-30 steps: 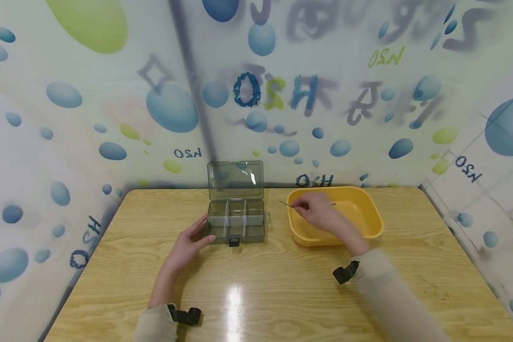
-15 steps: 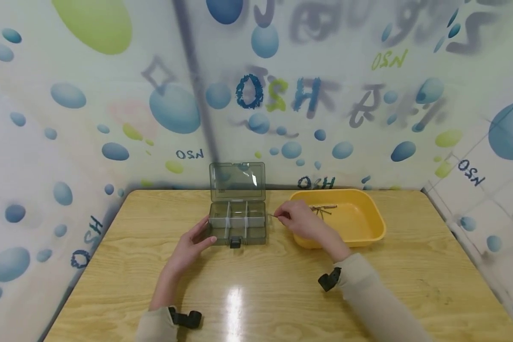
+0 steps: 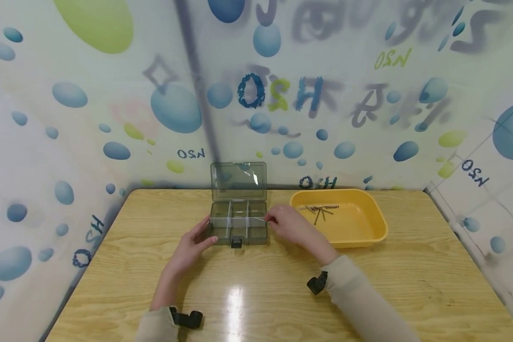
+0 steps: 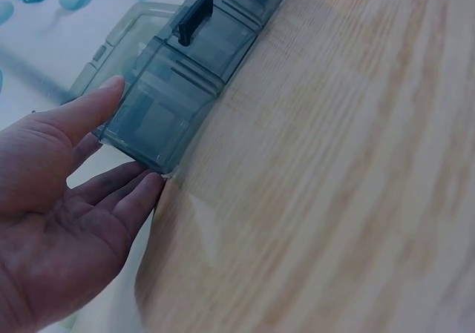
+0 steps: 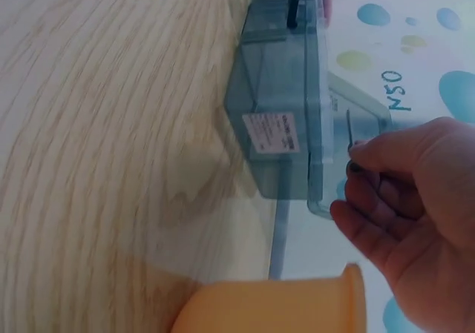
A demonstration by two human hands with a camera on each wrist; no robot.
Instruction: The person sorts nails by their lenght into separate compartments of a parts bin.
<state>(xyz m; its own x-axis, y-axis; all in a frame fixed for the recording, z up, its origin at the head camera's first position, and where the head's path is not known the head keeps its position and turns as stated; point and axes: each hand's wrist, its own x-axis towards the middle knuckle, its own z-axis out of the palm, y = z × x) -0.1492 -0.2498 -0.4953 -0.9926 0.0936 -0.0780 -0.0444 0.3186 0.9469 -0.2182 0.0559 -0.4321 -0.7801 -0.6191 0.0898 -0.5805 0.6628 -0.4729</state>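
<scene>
Right hand point(image 3: 289, 224), mid-frame, pinches a thin metal pin point(image 5: 349, 129) — juts left from the hand, at open gray box's point(image 3: 257, 232) right edge — left hand point(image 3: 189, 247) gripping box's left end.

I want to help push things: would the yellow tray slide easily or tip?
The yellow tray looks like thin plastic, so it's probably light and slides easily. Being wide and low, it likely won't tip. The loose metal pieces inside might slide or roll.

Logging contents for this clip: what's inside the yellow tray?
Several thin metal pieces, perhaps screws or nails, lie toward the left side of the yellow tray. The right hand covers its near left part, so anything there is hidden.
</scene>
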